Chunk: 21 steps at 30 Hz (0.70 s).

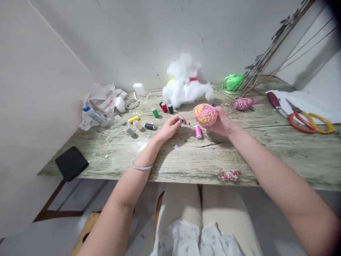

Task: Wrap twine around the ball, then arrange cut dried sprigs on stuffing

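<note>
My right hand (223,122) grips an egg-shaped ball wrapped in pink and yellow yarn (205,115), raised a little over the table. My left hand (172,127) is just left of it, fingers stretched out and nothing visible in them. Between the hands a spool of pink thread (198,132) stands on the wood. Beyond the left hand are a red spool (164,107), a dark green spool (170,108) and a green spool (155,112). A black spool (150,126) lies to its left.
White stuffing (186,90) is heaped against the wall. Scissors (306,119) and a maroon-handled tool (274,100) lie at right, near a pink-and-white yarn bundle (243,103) and green twine (234,82). Yarn scraps (228,174) lie at the front edge, a black case (71,163) at left.
</note>
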{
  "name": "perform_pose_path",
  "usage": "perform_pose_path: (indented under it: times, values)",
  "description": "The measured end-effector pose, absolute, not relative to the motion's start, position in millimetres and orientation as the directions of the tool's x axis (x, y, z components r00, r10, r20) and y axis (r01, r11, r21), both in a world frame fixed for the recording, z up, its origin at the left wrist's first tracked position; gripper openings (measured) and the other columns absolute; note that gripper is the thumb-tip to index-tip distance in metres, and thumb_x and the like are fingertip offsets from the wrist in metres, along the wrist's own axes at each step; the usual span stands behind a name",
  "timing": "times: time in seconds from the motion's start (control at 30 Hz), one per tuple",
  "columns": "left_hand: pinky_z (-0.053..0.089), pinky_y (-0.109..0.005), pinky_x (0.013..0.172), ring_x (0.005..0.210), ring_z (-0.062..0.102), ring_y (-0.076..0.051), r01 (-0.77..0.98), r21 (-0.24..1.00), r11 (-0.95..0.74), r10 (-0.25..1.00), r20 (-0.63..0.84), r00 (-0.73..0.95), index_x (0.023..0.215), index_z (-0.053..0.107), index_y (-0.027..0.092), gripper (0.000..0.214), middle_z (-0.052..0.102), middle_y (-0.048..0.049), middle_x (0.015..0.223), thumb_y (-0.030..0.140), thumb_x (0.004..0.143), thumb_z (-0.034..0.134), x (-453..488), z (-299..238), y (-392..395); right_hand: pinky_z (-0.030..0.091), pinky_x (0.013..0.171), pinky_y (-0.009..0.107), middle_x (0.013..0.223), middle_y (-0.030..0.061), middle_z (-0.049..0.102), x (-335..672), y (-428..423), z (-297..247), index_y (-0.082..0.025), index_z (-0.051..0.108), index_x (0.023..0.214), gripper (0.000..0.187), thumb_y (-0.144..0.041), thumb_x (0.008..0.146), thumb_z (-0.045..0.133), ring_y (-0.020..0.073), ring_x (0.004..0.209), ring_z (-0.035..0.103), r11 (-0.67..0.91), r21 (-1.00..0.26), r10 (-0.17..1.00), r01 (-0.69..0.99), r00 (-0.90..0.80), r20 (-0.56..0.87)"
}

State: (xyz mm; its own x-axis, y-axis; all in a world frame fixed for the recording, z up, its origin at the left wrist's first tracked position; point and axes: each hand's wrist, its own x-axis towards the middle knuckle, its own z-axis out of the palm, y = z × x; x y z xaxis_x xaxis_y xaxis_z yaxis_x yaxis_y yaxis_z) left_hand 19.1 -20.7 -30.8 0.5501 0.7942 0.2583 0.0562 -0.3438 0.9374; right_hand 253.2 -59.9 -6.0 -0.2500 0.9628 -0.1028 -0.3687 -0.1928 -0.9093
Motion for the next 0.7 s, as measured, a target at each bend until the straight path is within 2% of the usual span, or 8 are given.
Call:
perform_pose_path:
  times: [0.13, 0.27, 0.43, 0.57, 0.7]
  values:
    - [0.043, -0.024, 0.073, 0.08, 0.065, -0.015, -0.014, 0.954, -0.298, 0.822, 0.264, 0.504, 0.084, 0.049, 0.019, 0.041, 0.061, 0.0015, 0.07, 0.058, 0.086, 0.06, 18, -31, -19, 0.056, 0.07, 0.032, 0.103, 0.0038, 0.071, 256, -58, -8, -0.027, 0.063, 0.103, 0.042, -0.061, 0.079, 0.054, 0.0221, 0.096, 0.063, -0.203, -0.918, 0.946, -0.342, -0.311, -0.094]
    - [0.042, -0.024, 0.07, 0.077, 0.064, -0.014, 0.019, 0.958, -0.287, 0.857, 0.248, 0.452, 0.081, 0.051, 0.018, 0.045, 0.053, 0.004, 0.065, 0.061, 0.082, 0.064, 17, -30, -18, 0.054, 0.063, 0.03, 0.096, 0.0039, 0.071, 261, -55, -11, -0.027, 0.063, 0.103, 0.046, -0.065, 0.078, 0.053, 0.0209, 0.085, 0.062, -0.203, -0.931, 0.94, -0.303, -0.325, -0.1]
    - [0.042, -0.024, 0.071, 0.079, 0.064, -0.014, 0.018, 0.962, -0.273, 0.876, 0.241, 0.419, 0.08, 0.051, 0.017, 0.045, 0.051, 0.0042, 0.066, 0.061, 0.082, 0.064, 17, -28, -18, 0.054, 0.087, 0.035, 0.11, 0.0049, 0.071, 273, -52, -15, -0.027, 0.064, 0.106, 0.049, -0.066, 0.075, 0.056, 0.0229, 0.104, 0.063, -0.171, -0.966, 0.941, -0.196, -0.324, -0.101]
    - [0.042, -0.023, 0.071, 0.077, 0.063, -0.013, 0.022, 0.965, -0.26, 0.878, 0.227, 0.421, 0.079, 0.052, 0.017, 0.045, 0.052, 0.0042, 0.067, 0.059, 0.082, 0.065, 18, -29, -18, 0.052, 0.094, 0.04, 0.113, 0.0074, 0.071, 278, -55, -14, -0.024, 0.068, 0.104, 0.049, -0.059, 0.07, 0.069, 0.0272, 0.11, 0.063, -0.138, -0.99, 0.915, -0.03, -0.386, -0.116]
    - [0.04, -0.023, 0.067, 0.067, 0.054, -0.01, 0.059, 0.962, -0.267, 0.881, 0.219, 0.42, 0.077, 0.053, 0.016, 0.044, 0.056, 0.0027, 0.068, 0.059, 0.081, 0.066, 19, -28, -18, 0.049, 0.099, 0.042, 0.12, 0.0065, 0.069, 273, -57, -10, -0.024, 0.069, 0.113, 0.046, -0.048, 0.073, 0.072, 0.0282, 0.113, 0.062, 0.132, -0.97, 0.86, 0.204, -0.511, 0.009]
